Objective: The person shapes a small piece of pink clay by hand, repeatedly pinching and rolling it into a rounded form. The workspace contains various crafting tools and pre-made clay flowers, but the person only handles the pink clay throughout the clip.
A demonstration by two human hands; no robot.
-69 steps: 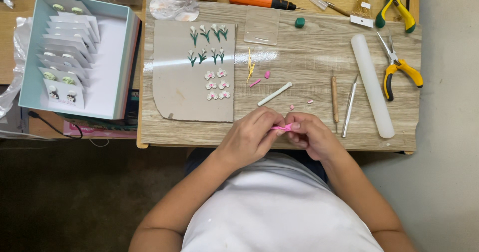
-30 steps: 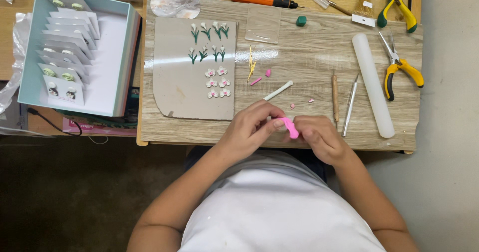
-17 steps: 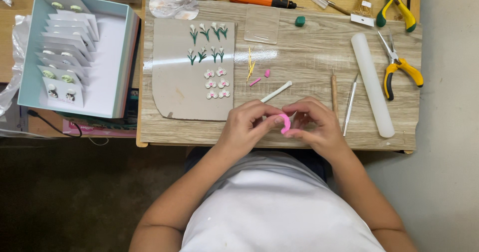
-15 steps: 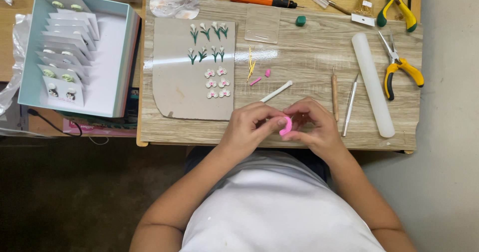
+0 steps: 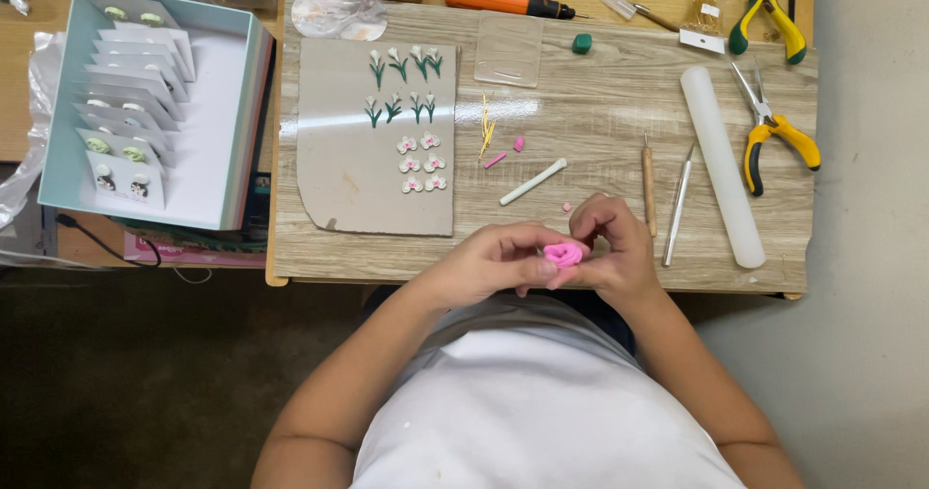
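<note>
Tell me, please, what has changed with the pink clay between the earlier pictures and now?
The pink clay, earlier a thin strip stretched between the fingertips, is now curled into a small roll, pinched by the left hand and right hand. The tools and board stayed in place.

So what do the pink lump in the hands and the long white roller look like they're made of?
Pink lump: soft matte clay by the look, curled into a coil between the left hand and right hand. White roller: smooth, rigid, probably plastic or acrylic; hard to tell.
</note>
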